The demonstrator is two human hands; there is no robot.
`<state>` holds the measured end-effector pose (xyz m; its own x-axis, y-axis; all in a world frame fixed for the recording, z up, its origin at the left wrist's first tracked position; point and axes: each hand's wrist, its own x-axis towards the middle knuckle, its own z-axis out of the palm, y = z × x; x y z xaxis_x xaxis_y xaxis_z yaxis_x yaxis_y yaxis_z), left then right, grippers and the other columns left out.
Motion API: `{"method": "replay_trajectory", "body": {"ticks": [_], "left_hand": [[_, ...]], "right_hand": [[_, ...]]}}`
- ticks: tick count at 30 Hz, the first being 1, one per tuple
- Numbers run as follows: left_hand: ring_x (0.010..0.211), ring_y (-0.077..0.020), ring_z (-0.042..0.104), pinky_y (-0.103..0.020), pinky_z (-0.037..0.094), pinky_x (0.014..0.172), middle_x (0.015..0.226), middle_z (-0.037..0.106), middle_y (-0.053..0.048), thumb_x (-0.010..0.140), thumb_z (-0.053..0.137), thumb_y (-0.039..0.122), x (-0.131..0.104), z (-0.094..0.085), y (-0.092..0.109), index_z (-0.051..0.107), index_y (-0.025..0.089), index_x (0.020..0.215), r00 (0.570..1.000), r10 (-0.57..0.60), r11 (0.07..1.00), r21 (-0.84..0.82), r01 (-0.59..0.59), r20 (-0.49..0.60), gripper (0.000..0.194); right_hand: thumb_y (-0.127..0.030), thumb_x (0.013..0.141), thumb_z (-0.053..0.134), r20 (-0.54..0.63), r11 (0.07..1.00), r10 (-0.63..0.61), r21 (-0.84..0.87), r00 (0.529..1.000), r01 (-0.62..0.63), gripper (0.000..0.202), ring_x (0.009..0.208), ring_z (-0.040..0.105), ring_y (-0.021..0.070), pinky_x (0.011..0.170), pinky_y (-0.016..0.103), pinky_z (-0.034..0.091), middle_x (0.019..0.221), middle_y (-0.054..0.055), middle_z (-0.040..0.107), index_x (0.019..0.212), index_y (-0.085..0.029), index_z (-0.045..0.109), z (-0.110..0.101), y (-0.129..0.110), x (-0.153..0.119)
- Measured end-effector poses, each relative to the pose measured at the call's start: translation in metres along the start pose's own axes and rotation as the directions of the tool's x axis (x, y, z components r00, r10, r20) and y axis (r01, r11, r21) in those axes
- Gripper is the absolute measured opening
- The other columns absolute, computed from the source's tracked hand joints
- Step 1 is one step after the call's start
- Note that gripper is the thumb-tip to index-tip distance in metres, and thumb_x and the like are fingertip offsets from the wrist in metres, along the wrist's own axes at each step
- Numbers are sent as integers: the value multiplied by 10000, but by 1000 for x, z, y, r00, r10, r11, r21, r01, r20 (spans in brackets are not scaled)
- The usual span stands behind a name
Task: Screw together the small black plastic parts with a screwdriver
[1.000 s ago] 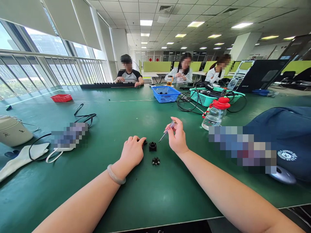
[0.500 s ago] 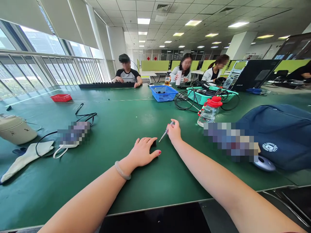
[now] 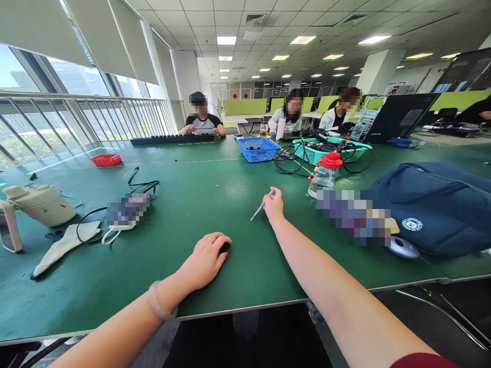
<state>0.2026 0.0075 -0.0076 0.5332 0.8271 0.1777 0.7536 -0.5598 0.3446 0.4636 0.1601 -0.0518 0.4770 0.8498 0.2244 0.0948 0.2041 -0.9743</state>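
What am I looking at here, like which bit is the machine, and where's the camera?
There is no machine here: these are a person's two bare hands. Every picture comes from one camera worn on that person's head, looking forward and down.

The right hand holds a slim tool, its tip pointing down and to the left. The left hand curls over a small black part; its fingers hide too much to tell whether it is gripped.

On the green table farther off sit a red tray, a blue basket and a teal basket with cables. To the right are a clear bottle with a red lid and a dark blue bag.
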Motion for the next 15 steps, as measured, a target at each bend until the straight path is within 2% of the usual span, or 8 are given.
{"method": "replay_trajectory", "body": {"ticks": [4,7,9,12,15], "left_hand": [[1239,-261,567,-477,424,1120,1312,618,-109,937,432,329,-40,-32,-66,603,222,1200,988,-140,986,85,145,-61,331],[1227,-284,585,-466,402,1131,1309,629,-130,906,423,390,-66,-63,-118,622,196,1189,942,-300,932,163,322,-148,396],[1272,-277,565,-437,392,1138,1387,596,-113,908,421,415,-84,-82,-146,591,203,1262,908,-377,892,190,409,-183,446],[1319,-274,535,-437,384,1139,1461,555,-82,881,464,473,-108,-101,-172,501,223,1380,846,-475,822,221,524,-242,559],[1262,-294,582,-426,456,1064,1380,629,-63,833,489,537,-123,-111,-178,492,269,1395,777,-556,740,250,624,-295,623]], "right_hand": [[-311,758,529,-11,996,85,6,996,-85,444,550,532,156,557,288,431,643,-84,556,1195,-261,473,1,-6,-3],[-309,756,545,-2,994,107,14,994,-107,443,547,529,149,558,286,431,658,-84,562,1191,-268,479,1,-10,-5],[-303,757,541,0,993,115,17,993,-115,442,544,526,145,556,285,432,664,-82,567,1193,-268,478,1,-12,-5],[-298,753,540,2,992,123,18,992,-123,448,538,524,144,547,280,428,655,-83,572,1194,-265,477,1,-14,-5],[-310,749,536,11,992,121,21,993,-121,459,528,517,141,528,270,416,628,-90,561,1201,-263,474,0,-13,-5]]}}
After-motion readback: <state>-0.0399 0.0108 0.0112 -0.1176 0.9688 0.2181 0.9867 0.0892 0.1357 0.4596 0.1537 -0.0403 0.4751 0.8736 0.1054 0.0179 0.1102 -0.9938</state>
